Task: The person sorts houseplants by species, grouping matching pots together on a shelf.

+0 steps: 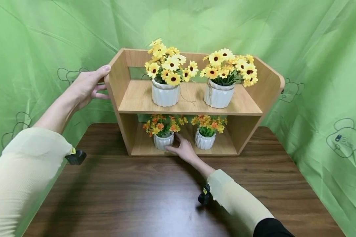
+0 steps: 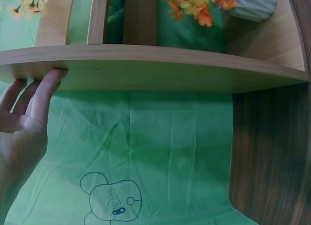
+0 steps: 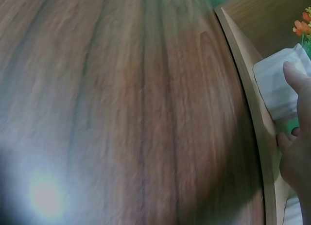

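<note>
My left hand (image 1: 87, 86) touches the outside of the left side panel of a two-tier wooden shelf (image 1: 190, 113), thumb near its front edge. In the left wrist view its fingers (image 2: 46, 91) lie fairly straight against that panel (image 2: 160, 74). My right hand (image 1: 184, 149) is at a white ribbed flowerpot (image 1: 163, 142) with orange and yellow flowers, left on the lower tier. Its thumb overlaps the pot's front, the other fingers stand at its right side. In the right wrist view a gap shows between those fingers and the pot (image 3: 277, 84).
A second pot of orange flowers (image 1: 205, 141) stands right on the lower tier. Above are two white pots with yellow daisies, one left (image 1: 165, 94) and one right (image 1: 219, 94). The shelf stands on a dark wooden table (image 1: 154, 191) before a green cloth (image 1: 323, 82).
</note>
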`<state>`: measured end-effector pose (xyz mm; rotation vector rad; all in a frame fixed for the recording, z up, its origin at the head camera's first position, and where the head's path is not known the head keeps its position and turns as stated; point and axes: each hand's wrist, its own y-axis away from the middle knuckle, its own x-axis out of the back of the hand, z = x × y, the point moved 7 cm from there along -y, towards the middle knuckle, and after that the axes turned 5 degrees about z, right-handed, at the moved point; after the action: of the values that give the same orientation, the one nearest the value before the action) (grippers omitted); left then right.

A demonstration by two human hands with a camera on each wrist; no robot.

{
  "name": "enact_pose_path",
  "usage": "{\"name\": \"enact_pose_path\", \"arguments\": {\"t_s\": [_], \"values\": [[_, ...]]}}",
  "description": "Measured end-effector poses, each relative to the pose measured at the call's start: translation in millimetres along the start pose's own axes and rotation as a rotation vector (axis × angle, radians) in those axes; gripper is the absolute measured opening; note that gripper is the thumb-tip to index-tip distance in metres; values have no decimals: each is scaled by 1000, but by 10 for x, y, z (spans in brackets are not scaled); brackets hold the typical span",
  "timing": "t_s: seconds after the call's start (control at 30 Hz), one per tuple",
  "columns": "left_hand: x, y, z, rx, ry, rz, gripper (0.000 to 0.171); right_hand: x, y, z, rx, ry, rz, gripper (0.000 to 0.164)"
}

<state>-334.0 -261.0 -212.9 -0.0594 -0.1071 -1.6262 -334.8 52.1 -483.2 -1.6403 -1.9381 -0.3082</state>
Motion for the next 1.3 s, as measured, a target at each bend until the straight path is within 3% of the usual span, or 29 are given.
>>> {"name": "enact_pose_path", "arguments": {"t_s": [0.2, 0.5, 0.87, 1.1, 1.3], "values": [[10, 19, -9, -13, -34, 32, 83, 45, 103, 59, -12, -4, -6, 92], [-16, 47, -70, -59, -138, 146, 88, 142, 318, 88, 56, 76, -42, 86], [-15, 119, -120, -93, -89, 271, 86, 228, 464, 67, 123, 139, -69, 79], [-79, 200, -153, -81, -130, 283, 86, 298, 608, 54, 151, 194, -109, 78], [-138, 301, -152, -99, -184, 239, 84, 411, 689, 32, 203, 241, -147, 77]]}}
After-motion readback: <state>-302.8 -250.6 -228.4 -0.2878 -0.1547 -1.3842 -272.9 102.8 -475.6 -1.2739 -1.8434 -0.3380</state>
